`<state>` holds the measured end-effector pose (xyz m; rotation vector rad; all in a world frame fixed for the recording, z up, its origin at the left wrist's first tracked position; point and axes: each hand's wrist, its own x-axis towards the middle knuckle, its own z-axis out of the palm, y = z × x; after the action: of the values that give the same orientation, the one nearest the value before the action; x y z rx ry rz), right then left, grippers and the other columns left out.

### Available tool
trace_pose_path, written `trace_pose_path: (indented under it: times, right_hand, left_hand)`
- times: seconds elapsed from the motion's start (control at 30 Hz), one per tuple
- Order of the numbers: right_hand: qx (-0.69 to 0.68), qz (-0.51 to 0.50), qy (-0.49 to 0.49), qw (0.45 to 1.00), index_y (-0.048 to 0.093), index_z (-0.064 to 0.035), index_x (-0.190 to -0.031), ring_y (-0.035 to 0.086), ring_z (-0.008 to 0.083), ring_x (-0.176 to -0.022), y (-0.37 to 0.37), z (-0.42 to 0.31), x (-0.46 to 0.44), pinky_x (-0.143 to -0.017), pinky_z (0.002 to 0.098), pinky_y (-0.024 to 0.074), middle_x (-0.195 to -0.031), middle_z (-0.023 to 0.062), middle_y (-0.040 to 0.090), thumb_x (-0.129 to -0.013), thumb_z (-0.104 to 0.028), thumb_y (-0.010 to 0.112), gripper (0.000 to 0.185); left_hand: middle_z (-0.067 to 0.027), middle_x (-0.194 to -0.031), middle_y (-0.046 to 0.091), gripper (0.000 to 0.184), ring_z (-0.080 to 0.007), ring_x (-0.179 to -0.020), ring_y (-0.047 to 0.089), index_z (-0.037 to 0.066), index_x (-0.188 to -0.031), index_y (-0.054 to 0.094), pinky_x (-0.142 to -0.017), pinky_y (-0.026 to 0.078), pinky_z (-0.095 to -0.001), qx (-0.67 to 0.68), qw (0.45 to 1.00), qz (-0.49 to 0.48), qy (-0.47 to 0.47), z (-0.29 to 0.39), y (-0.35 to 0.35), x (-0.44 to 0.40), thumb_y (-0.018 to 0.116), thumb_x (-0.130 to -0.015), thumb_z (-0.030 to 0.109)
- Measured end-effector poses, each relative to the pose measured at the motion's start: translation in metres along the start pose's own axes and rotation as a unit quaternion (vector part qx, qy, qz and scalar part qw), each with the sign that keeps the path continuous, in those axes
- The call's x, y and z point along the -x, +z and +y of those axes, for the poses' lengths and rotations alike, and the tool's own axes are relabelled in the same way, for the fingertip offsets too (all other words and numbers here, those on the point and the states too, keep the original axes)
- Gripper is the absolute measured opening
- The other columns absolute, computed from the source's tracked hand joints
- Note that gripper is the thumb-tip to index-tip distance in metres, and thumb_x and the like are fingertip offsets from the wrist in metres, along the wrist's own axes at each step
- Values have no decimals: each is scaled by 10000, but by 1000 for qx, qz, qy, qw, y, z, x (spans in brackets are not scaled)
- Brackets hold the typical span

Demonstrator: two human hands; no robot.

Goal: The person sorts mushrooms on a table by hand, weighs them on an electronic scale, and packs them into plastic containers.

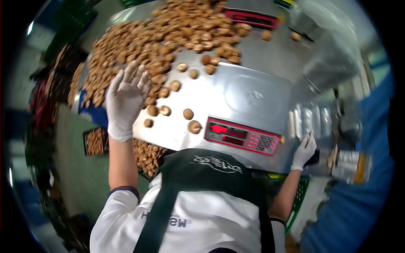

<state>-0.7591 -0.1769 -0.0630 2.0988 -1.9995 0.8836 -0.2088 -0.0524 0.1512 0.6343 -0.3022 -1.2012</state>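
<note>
A large heap of brown mushrooms point(168, 31) covers the far left of the metal table, with several loose ones nearer to me. My left hand point(125, 99), in a white glove, is at the heap's near edge, fingers stretched out and apart. No mushroom shows in its grasp. At the middle stands a weighing scale point(257, 95) with a bare metal plate and a red-framed display panel point(242, 135). On the right, my gloved right hand point(304, 152) reaches to the near end of some stacked clear plastic packaging point(311, 120). Its fingers are extended; whether they touch the packaging I cannot tell.
Across the table stands a second red scale point(252, 18). Large clear plastic bags point(327, 55) lie at the far right. Crates of mushrooms point(96, 142) sit low on the left. A person's blue sleeve point(358, 189) is close on my right, near a clear packet point(352, 166).
</note>
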Motion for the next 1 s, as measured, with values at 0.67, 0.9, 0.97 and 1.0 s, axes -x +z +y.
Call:
trace_pose_path:
  times: [0.67,0.9,0.97,1.0]
  right_hand:
    - [167,-98,-133,972,624,0,-877,587,407,-834,8,45,-82,-755,493,454,-839,215,618,-934,-182,575,197]
    - [77,56,-44,994,624,28,-1010,591,390,-911,-32,40,-139,-816,434,462,-953,219,638,-1000,-230,543,271]
    - [-8,95,-74,993,610,14,-946,573,324,-866,-49,-15,-132,-795,390,454,-921,161,617,-973,-141,587,159]
    - [-52,114,-97,987,606,11,-937,569,309,-854,-53,-50,-120,-799,379,458,-916,147,613,-961,-106,598,120]
  left_hand:
    - [-237,-1437,382,668,-425,-1325,376,80,-1321,525,-1113,340,-463,-759,647,-63,43,-142,-148,58,775,-751,320]
    - [-194,-1466,355,672,-429,-1244,425,135,-1243,607,-1038,398,-455,-857,478,-185,53,-168,-172,10,800,-660,408]
    - [-197,-1411,418,606,-397,-1187,468,123,-1199,631,-1007,426,-424,-845,497,-191,46,-166,-177,6,770,-689,419]
    - [-201,-1391,435,571,-382,-1171,480,119,-1178,640,-990,438,-411,-842,504,-188,45,-162,-176,5,755,-708,423]
